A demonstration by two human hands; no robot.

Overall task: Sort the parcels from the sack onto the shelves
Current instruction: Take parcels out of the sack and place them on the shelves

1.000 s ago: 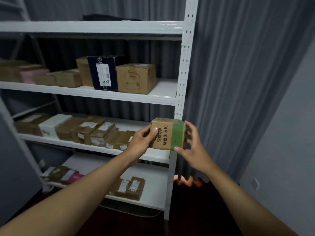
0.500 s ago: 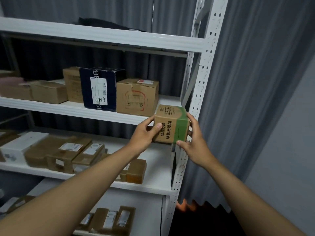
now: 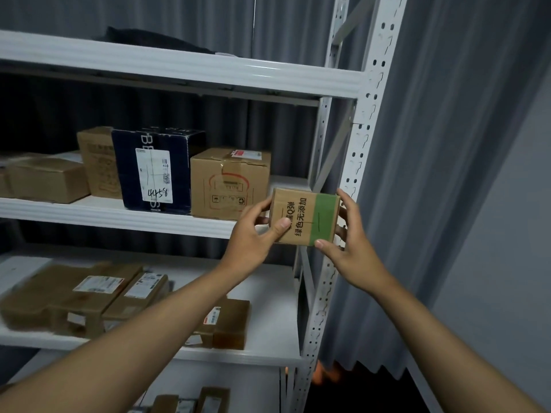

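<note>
A small brown carton with a green band and black printed characters [image 3: 304,217] is held up in front of the right end of the white rack's middle shelf [image 3: 119,214]. My left hand [image 3: 256,236] grips its left side, thumb on the front face. My right hand [image 3: 350,245] holds its right side, fingers wrapped behind it. The carton hangs at the shelf's front edge, just right of a brown box with a red label [image 3: 229,183]. The sack is out of view.
On the middle shelf stand a dark blue box with a white label [image 3: 155,171] and several brown cartons [image 3: 49,178]. Flat brown parcels [image 3: 89,293] lie on the shelf below. The perforated white upright [image 3: 351,174] rises right of the carton; a grey curtain [image 3: 432,144] hangs behind.
Both hands have lifted the green-banded carton from the lower shelf's height up to the middle shelf's front edge. The view has moved closer to the rack.
</note>
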